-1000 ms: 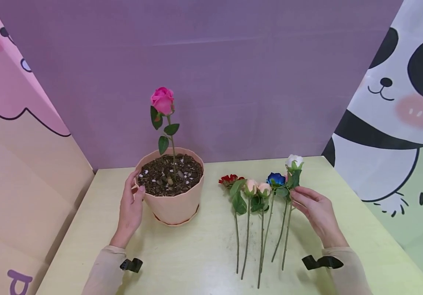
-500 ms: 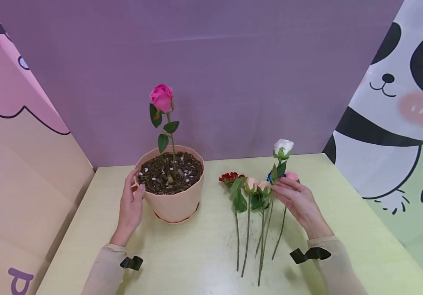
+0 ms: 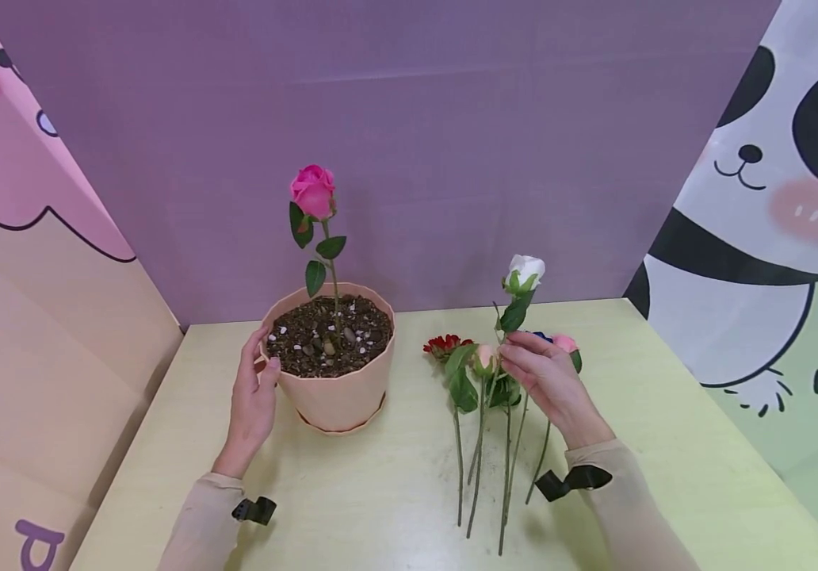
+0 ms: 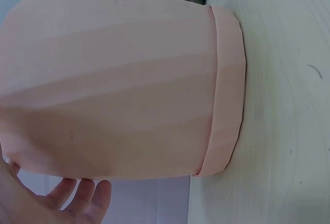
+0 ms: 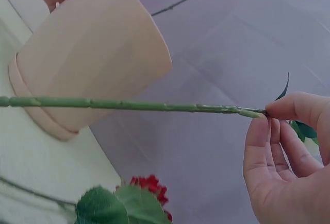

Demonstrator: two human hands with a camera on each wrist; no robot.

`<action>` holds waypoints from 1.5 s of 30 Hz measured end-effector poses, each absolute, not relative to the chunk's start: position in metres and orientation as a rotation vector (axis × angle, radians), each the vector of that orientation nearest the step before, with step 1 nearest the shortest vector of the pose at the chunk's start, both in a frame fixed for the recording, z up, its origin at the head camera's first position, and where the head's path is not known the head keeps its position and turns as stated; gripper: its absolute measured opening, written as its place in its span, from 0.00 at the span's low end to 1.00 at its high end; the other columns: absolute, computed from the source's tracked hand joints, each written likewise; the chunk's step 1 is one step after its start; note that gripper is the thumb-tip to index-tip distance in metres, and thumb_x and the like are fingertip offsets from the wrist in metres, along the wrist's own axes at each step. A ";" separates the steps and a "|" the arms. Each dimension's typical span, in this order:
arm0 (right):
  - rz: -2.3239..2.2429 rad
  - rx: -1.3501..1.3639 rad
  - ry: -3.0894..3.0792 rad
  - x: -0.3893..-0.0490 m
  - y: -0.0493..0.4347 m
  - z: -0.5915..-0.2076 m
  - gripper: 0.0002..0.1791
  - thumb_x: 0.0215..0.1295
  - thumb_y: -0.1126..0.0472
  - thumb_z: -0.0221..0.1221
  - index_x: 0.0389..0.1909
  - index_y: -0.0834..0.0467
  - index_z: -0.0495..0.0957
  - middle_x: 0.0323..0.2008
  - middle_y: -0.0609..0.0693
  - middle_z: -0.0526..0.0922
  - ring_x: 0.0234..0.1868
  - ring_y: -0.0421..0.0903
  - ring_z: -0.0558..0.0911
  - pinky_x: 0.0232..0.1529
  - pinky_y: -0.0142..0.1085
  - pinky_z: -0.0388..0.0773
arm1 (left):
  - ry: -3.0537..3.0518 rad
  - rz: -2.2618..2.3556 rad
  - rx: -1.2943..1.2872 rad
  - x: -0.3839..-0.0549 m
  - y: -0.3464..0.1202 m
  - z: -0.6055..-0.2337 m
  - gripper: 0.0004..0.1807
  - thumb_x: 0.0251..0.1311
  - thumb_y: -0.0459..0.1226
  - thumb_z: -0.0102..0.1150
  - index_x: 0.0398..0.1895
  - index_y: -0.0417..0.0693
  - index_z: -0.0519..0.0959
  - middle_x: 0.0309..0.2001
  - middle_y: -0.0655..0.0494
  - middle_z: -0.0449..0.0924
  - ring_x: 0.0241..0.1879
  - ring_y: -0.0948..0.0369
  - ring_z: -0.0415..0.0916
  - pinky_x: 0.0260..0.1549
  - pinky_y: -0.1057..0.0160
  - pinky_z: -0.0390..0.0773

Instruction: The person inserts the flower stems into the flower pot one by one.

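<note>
A pink flowerpot (image 3: 338,400) full of dark soil stands left of centre, with a hot-pink rose (image 3: 313,193) upright in it. My left hand (image 3: 254,404) holds the pot's left side near the rim; in the left wrist view its fingers (image 4: 85,198) touch the outer wall. With thumb and fingertips my right hand (image 3: 548,381) pinches the stem of a white rose (image 3: 525,274), bloom upward, above the other flowers. The right wrist view shows the bare green stem (image 5: 129,105) running out from the pinch.
Beneath and around my right hand lie a red flower (image 3: 445,346), a peach rose (image 3: 483,361), a pink rose (image 3: 566,343) and a partly hidden blue flower (image 3: 540,336). Their stems point toward me on the pale table (image 3: 352,507). A purple backdrop (image 3: 409,159) rises behind.
My right hand has lifted the white rose from the right end of the row and carried it left. The left hand stays at the flowerpot.
</note>
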State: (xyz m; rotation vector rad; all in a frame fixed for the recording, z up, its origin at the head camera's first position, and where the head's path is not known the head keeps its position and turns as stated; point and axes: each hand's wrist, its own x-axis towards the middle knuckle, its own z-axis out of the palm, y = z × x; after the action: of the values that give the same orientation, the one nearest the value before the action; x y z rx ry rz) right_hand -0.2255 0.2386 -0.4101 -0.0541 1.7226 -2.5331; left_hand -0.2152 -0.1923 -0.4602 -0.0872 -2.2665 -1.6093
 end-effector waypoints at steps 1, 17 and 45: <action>-2.533 -0.051 1.713 -0.226 0.236 -0.408 0.14 0.75 0.74 0.56 0.41 0.53 0.85 0.39 0.44 0.86 0.41 0.38 0.88 0.48 0.27 0.84 | -2.266 -1.610 -0.088 -0.215 -0.192 -0.460 0.30 0.84 0.42 0.39 0.86 0.59 0.55 0.84 0.47 0.55 0.69 0.39 0.63 0.63 0.37 0.70; -2.766 -0.023 1.480 -0.250 0.200 -0.369 0.11 0.76 0.72 0.54 0.40 0.54 0.80 0.36 0.45 0.86 0.38 0.39 0.87 0.50 0.28 0.84 | -2.264 -1.598 -0.104 -0.217 -0.193 -0.461 0.30 0.84 0.42 0.40 0.86 0.58 0.55 0.85 0.48 0.55 0.70 0.39 0.64 0.64 0.36 0.69; -3.250 -0.058 1.183 -0.282 0.160 -0.325 0.07 0.72 0.74 0.61 0.44 0.60 0.78 0.34 0.50 0.87 0.35 0.42 0.88 0.45 0.31 0.87 | -2.268 -1.585 -0.106 -0.218 -0.194 -0.462 0.31 0.84 0.43 0.40 0.86 0.56 0.55 0.84 0.46 0.55 0.70 0.38 0.63 0.65 0.34 0.68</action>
State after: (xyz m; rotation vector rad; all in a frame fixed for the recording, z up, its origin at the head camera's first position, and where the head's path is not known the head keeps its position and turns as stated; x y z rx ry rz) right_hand -0.2822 0.1598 -0.3246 -0.0581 1.1834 -3.2505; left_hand -0.2182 -0.1936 -0.4622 -0.1057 -2.2682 -1.5849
